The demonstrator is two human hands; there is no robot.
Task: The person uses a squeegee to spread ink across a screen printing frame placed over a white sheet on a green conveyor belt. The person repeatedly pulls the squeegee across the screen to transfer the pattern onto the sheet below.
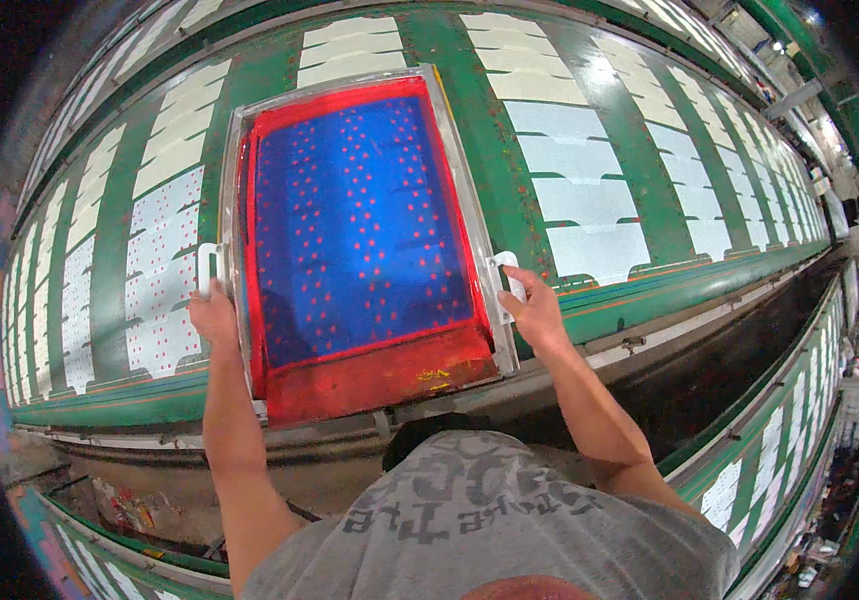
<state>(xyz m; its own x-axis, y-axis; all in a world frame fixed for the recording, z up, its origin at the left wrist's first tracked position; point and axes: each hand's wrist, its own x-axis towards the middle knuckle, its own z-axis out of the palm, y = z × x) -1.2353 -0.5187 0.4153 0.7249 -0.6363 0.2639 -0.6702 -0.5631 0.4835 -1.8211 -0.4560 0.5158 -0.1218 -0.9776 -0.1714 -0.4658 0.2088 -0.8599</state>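
Observation:
A large screen-printing frame (360,230) lies over the green table in front of me. Its mesh is blue with small red dots, bordered in red, and its rim is pale metal. My left hand (215,315) is closed round the white handle (208,262) on the frame's left side. On the right side, my right hand (535,308) grips the other white handle (507,272), thumb and fingers wrapped about it. Left of the frame, white fabric pieces (163,275) carry red dots. To the right, pale fabric pieces (590,190) show no dots.
The long green table (650,205) bears columns of cut white and cream pieces (525,70) and runs off to both sides. A rail (640,335) follows its near edge. Behind me at the lower right stands another green table (690,485) with similar pieces.

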